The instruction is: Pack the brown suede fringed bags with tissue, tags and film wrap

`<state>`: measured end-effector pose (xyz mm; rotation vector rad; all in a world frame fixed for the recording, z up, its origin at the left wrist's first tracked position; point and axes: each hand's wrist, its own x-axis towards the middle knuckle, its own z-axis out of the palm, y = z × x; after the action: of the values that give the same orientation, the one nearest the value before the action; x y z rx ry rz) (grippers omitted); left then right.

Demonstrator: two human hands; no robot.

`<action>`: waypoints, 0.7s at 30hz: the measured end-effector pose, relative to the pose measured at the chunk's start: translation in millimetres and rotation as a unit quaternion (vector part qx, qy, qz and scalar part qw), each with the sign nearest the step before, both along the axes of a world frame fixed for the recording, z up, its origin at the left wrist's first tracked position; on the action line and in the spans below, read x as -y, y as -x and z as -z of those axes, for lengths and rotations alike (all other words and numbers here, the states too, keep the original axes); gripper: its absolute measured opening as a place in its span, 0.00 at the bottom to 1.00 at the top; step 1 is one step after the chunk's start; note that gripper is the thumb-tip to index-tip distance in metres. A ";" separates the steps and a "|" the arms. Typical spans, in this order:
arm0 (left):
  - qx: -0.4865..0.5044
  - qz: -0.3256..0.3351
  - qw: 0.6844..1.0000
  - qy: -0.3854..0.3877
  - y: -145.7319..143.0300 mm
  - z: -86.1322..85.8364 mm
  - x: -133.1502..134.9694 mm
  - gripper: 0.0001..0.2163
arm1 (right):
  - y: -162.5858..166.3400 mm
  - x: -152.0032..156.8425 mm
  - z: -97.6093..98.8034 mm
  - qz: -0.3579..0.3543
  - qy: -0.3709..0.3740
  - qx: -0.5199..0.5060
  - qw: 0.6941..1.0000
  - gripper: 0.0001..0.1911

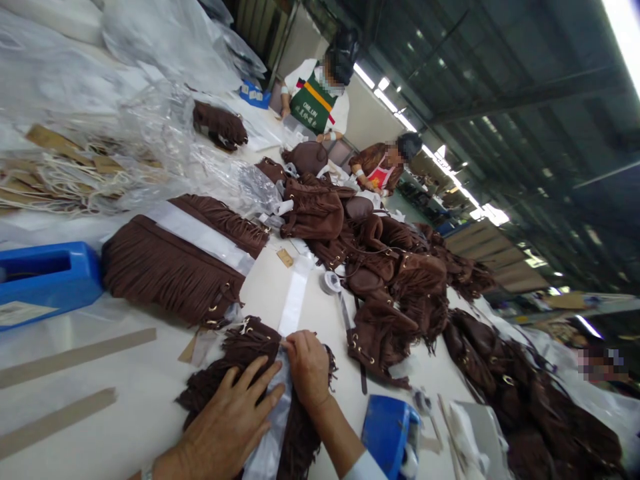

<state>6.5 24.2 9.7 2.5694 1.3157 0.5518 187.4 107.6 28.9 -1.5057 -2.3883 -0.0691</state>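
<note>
A brown fringed suede bag (240, 360) lies on the white table (135, 387) right in front of me. A clear-white plastic strip (293, 303) runs across the bag and away over the table. My left hand (227, 417) lies flat on the fringe with its fingers spread, pressing beside the strip. My right hand (307, 367) has its fingers curled down onto the strip at the bag's top edge, pinching it.
A wrapped fringed bag (175, 267) lies behind, beside a blue bin (45, 280). A heap of brown bags (390, 273) fills the middle and right. Tape roll (330, 282), blue tape dispenser (393, 433), bagged cord tags (75, 167). Two people (315, 100) work at the far end.
</note>
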 end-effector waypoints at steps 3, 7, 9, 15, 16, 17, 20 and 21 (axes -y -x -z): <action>0.002 0.000 1.000 0.012 0.9 -5.3 -0.5 0.23 | -1.9 6.6 0.1 -0.001 0.012 0.002 1.000 0.08; 0.015 -0.003 1.000 0.027 2.3 -9.2 -1.6 0.19 | -3.9 14.4 -3.5 0.000 0.049 -0.015 0.999 0.05; 0.016 -0.005 0.999 0.029 2.6 -9.6 -1.5 0.19 | -3.9 16.4 -5.3 0.009 0.069 -0.038 0.997 0.03; 0.017 -0.009 0.999 0.029 1.4 -8.2 -0.1 0.19 | -1.7 15.0 -9.2 0.025 0.116 -0.071 0.990 0.03; 0.018 -0.011 0.999 0.029 1.1 -7.5 0.1 0.18 | -1.5 14.3 -10.6 0.024 0.126 -0.070 0.989 0.03; 0.019 -0.012 0.999 0.029 0.9 -6.7 0.3 0.18 | -1.3 13.4 -12.4 0.023 0.135 -0.068 0.988 0.03; 0.023 -0.009 0.999 0.029 0.8 -4.3 0.4 0.18 | -1.4 10.6 -20.1 0.019 0.163 -0.061 0.985 0.03; 0.024 -0.008 0.999 0.029 0.9 -3.8 0.4 0.18 | -1.6 9.5 -23.3 0.016 0.173 -0.057 0.983 0.03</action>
<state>5.5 23.9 13.5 2.4859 1.3172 0.5666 189.0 98.1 52.2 -1.6439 -2.3716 0.4350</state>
